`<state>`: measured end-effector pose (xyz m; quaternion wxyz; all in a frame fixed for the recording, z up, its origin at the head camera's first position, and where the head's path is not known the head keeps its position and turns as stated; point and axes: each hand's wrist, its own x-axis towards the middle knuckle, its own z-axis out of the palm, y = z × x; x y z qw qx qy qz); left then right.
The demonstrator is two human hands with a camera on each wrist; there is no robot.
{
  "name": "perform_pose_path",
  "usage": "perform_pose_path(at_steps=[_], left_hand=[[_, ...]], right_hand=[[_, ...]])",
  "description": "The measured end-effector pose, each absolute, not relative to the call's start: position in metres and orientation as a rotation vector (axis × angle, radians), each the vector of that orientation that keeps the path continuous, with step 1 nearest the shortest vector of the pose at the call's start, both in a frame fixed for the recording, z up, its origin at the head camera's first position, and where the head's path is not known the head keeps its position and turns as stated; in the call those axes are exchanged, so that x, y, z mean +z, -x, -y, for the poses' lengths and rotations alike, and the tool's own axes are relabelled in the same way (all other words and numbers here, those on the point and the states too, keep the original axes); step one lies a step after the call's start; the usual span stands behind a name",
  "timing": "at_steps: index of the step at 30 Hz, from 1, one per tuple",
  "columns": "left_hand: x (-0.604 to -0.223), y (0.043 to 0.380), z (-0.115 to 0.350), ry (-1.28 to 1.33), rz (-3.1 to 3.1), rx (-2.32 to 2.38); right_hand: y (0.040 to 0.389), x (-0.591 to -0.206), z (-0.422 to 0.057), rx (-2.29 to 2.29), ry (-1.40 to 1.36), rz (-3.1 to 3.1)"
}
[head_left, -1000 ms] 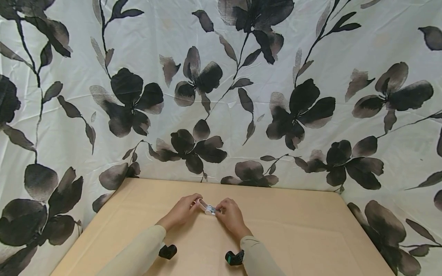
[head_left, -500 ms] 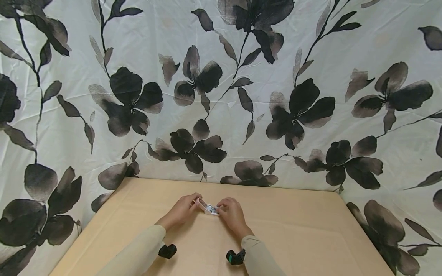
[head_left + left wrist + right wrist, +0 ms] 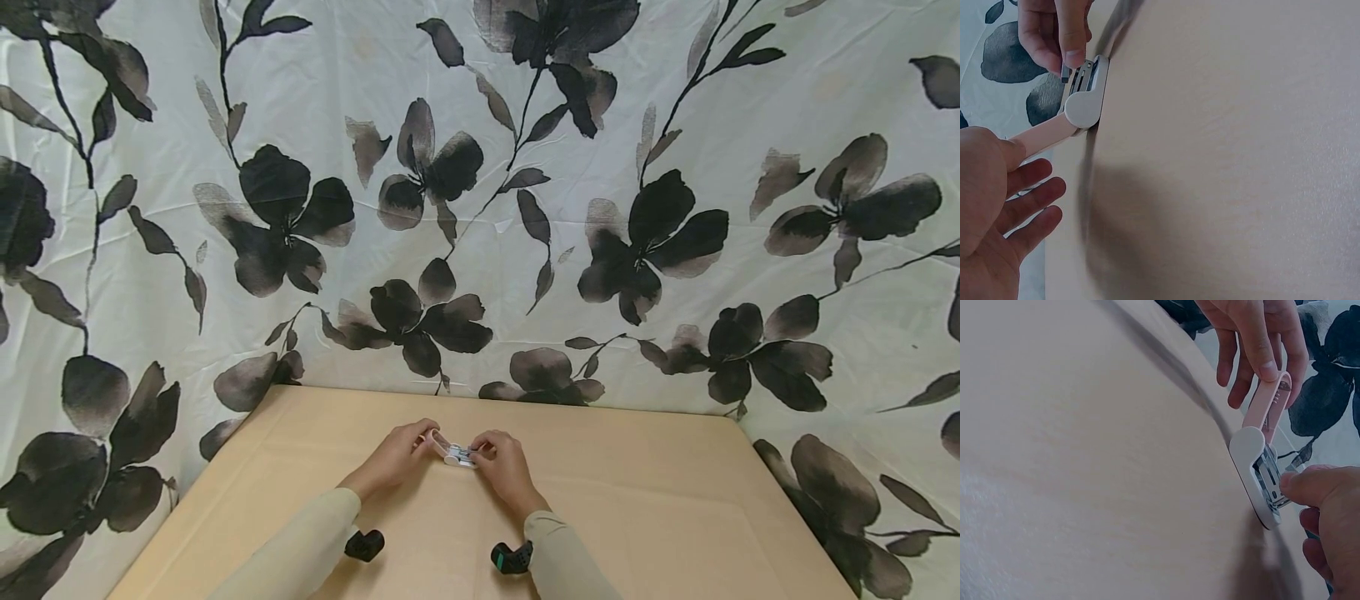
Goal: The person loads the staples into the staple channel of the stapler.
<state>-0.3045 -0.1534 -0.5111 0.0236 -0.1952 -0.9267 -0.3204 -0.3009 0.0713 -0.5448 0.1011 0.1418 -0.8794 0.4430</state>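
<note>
A small pink and white stapler (image 3: 454,455) stands on the table with its pink top arm (image 3: 1261,407) swung up. My left hand (image 3: 397,457) pinches the end of that arm between thumb and forefinger, its other fingers loosely spread in the left wrist view. Inside the white base (image 3: 1084,109) a metal channel shows, uncovered. Just over it, my right hand (image 3: 504,468) pinches a short grey metal strip, like a row of staples (image 3: 1065,74), between thumb and forefinger. In the right wrist view the right thumb (image 3: 1300,485) is right beside the channel.
The tan table (image 3: 645,500) spreads out around both hands, its far edge close behind them. A white cloth with dark flowers (image 3: 525,250) hangs beyond it. Black wrist devices (image 3: 365,547) sit below both sleeves.
My right hand has shifted very slightly to the right, showing a little more of the stapler's base. The left hand and the stapler have stayed in place.
</note>
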Motion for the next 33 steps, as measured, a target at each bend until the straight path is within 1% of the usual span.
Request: perform_pose_path(at_steps=[18, 33], left_hand=[[-0.5107, 0.3039, 0.1537, 0.637, 2.833, -0.960], [-0.5098, 0.3034, 0.1540, 0.633, 2.848, -0.966]], right_hand=[[0.3022, -0.5496, -0.0694, 1.397, -0.400, 2.590], [0.3019, -0.5508, -0.0687, 1.310, -0.375, 2.633]])
